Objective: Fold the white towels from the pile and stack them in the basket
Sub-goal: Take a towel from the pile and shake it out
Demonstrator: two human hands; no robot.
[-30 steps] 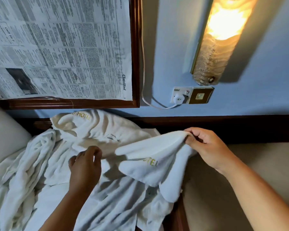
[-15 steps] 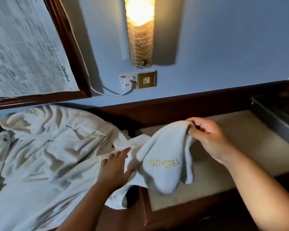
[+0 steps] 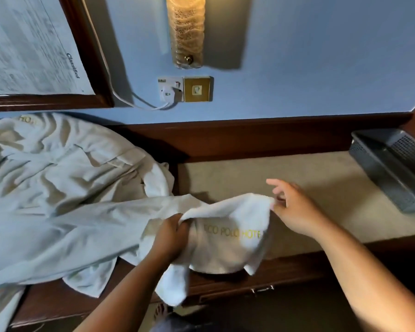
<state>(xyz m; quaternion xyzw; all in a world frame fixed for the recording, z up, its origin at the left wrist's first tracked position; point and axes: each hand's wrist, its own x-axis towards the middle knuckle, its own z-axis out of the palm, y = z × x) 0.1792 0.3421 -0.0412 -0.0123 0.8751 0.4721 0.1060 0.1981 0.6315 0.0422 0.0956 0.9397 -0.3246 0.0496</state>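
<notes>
A small white towel (image 3: 228, 238) with yellow hotel lettering hangs in front of me over the front edge of the beige-topped desk (image 3: 285, 173). My left hand (image 3: 170, 236) grips its left top edge in a bunch. My right hand (image 3: 292, 209) pinches its right top corner, the other fingers spread. The pile of white towels (image 3: 58, 188) lies crumpled to the left. A dark mesh basket (image 3: 391, 168) stands at the right end of the desk, partly cut off by the frame edge.
The blue wall behind carries a lit wall lamp (image 3: 185, 32), a socket with a white plug and cable (image 3: 170, 91), and a framed newspaper (image 3: 34, 51) at the upper left. A dark wooden rail runs along the back of the desk. A drawer handle (image 3: 261, 289) shows below.
The view has swung right, bringing the basket into sight. My left hand has left the pile and taken hold of the towel's left edge; the towel is now spread between both hands.
</notes>
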